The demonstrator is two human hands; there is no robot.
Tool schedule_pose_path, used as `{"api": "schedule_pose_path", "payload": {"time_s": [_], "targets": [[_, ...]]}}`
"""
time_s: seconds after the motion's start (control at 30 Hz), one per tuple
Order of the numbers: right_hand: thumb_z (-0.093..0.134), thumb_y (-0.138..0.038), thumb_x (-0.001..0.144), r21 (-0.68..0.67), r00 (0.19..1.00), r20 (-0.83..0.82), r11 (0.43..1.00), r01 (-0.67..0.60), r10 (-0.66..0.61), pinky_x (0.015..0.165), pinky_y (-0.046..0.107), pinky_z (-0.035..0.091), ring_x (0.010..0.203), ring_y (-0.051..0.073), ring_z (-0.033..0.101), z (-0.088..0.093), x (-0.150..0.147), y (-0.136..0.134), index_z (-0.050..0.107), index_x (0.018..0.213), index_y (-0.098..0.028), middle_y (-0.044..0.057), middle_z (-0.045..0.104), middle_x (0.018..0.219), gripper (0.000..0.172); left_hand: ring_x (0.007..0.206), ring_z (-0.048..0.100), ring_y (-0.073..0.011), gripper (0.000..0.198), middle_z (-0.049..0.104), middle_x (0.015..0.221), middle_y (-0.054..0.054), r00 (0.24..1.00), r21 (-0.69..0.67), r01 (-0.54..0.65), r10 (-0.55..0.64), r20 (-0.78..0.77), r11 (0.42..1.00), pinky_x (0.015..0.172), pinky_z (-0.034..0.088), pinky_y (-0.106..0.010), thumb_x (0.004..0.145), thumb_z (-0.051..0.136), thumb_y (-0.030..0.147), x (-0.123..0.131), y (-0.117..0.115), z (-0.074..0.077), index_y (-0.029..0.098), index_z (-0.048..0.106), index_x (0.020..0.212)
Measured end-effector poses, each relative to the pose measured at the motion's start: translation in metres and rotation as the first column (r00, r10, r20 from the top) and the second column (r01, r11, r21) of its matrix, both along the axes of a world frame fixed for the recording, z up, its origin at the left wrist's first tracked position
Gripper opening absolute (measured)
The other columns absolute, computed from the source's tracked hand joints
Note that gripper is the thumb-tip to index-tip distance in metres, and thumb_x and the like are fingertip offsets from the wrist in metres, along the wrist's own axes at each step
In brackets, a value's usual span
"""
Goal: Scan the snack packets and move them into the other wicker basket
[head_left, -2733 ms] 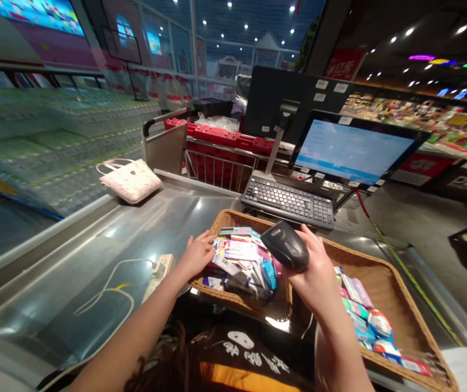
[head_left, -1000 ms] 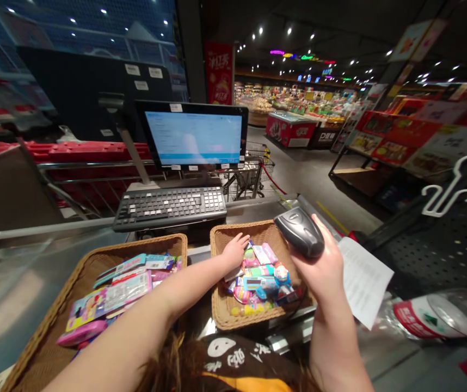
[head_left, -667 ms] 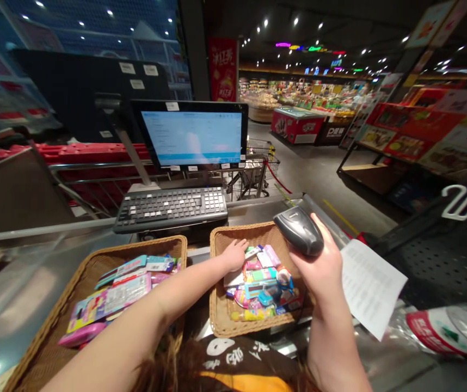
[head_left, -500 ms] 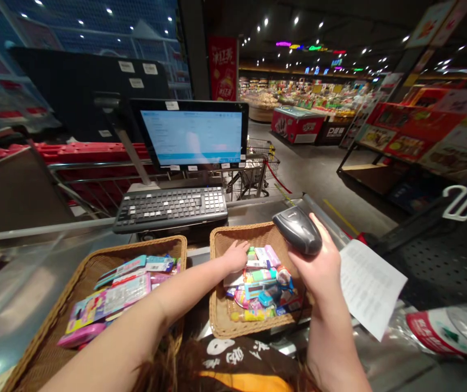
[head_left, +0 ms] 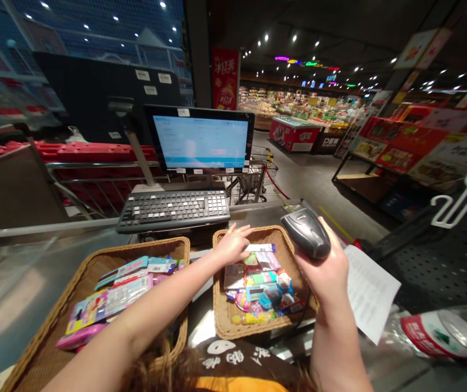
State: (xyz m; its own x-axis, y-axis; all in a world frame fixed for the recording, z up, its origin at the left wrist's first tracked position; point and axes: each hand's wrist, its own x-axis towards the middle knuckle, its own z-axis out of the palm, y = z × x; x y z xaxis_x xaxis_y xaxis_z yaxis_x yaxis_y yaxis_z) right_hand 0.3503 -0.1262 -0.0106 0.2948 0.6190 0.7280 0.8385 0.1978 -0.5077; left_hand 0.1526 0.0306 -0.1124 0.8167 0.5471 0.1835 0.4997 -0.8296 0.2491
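My right hand (head_left: 326, 267) is wrapped round a dark grey handheld scanner (head_left: 307, 233), above the right edge of the smaller wicker basket (head_left: 216, 305). My left hand (head_left: 234, 244) is over that basket's far left part, fingers apart, with nothing visible held in them. Beside its fingertips lies a thin white and purple packet (head_left: 261, 247). Several small colourful packages (head_left: 263, 279) fill the basket's middle. Under and left of my left forearm, a larger wicker basket (head_left: 49, 321) holds flat packs (head_left: 106, 299) and a pink item (head_left: 80, 336).
Behind the baskets are a black keyboard (head_left: 174, 209) and a lit monitor (head_left: 203, 140). A printed paper sheet (head_left: 370, 294) and a large bottle with a red label (head_left: 433, 333) lie at the right. White hangers (head_left: 458, 209) hang at the right edge.
My left hand has moved up and slightly back, off the packages, and its fingers have spread. A white and purple packet now shows near them. The scanner has shifted slightly right and down.
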Motion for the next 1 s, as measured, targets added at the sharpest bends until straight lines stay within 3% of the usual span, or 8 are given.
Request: {"api": "schedule_pose_path", "payload": {"time_s": [0.23,0.37,0.47,0.6,0.77,1.0], "targets": [[0.07,-0.035,0.074,0.029,0.996,0.072,0.998,-0.052,0.05,0.11,0.063,0.039,0.128,0.039,0.055,0.006,-0.019,0.002,0.058,0.125,-0.018,0.015,0.065,0.125,0.054,0.144,0.037,-0.0318,0.016,0.047,0.151,-0.009,0.989,0.032,-0.075,0.07,0.128,0.997,0.116,0.017,-0.067,0.087,0.066,0.035,-0.056,0.001,0.058,0.021,0.074,0.089],[0.068,-0.032,0.074,0.043,0.988,0.115,0.993,-0.111,0.106,0.108,0.065,0.04,0.13,0.04,0.053,0.009,-0.035,0.003,0.057,0.127,-0.019,0.015,0.062,0.13,0.055,0.145,0.034,-0.033,0.019,0.045,0.152,-0.011,0.977,0.127,-0.145,0.122,0.172,0.981,0.115,0.017,-0.07,0.089,0.065,0.037,-0.092,-0.003,0.086,0.02,0.072,0.092],[0.066,-0.029,0.075,0.03,0.974,0.164,0.986,-0.162,0.155,0.109,0.066,0.039,0.133,0.041,0.05,0.012,-0.052,0.003,0.057,0.126,-0.02,0.015,0.061,0.13,0.053,0.146,0.033,-0.0343,0.021,0.043,0.153,-0.013,0.967,0.26,-0.202,0.151,0.203,0.944,0.115,0.017,-0.07,0.09,0.063,0.037,-0.119,-0.011,0.106,0.019,0.072,0.093],[0.062,-0.027,0.077,-0.014,0.952,0.224,0.977,-0.214,0.211,0.112,0.068,0.033,0.138,0.04,0.044,0.014,-0.077,0.003,0.055,0.127,-0.021,0.014,0.062,0.129,0.051,0.146,0.032,-0.0342,0.02,0.042,0.154,-0.014,0.952,0.446,-0.278,0.182,0.245,0.851,0.117,0.012,-0.069,0.093,0.06,0.034,-0.151,-0.024,0.129,0.019,0.071,0.096],[0.059,-0.026,0.079,-0.063,0.911,0.28,0.953,-0.296,0.302,0.111,0.069,0.032,0.14,0.041,0.041,0.016,-0.11,0.003,0.058,0.123,-0.021,0.014,0.06,0.13,0.044,0.146,0.032,-0.0328,0.02,0.04,0.155,-0.013,0.944,0.545,-0.324,0.222,0.245,0.773,0.118,0.01,-0.068,0.095,0.056,0.032,-0.188,-0.035,0.146,0.019,0.07,0.098],[0.058,-0.024,0.081,-0.14,0.866,0.292,0.914,-0.382,0.407,0.11,0.073,0.03,0.142,0.041,0.037,0.018,-0.149,-0.001,0.059,0.121,-0.023,0.012,0.057,0.134,0.04,0.146,0.033,-0.0338,0.021,0.04,0.155,-0.015,0.914,0.526,-0.404,0.305,0.268,0.749,0.116,0.014,-0.069,0.094,0.057,0.035,-0.239,-0.037,0.151,0.018,0.07,0.097]]}}
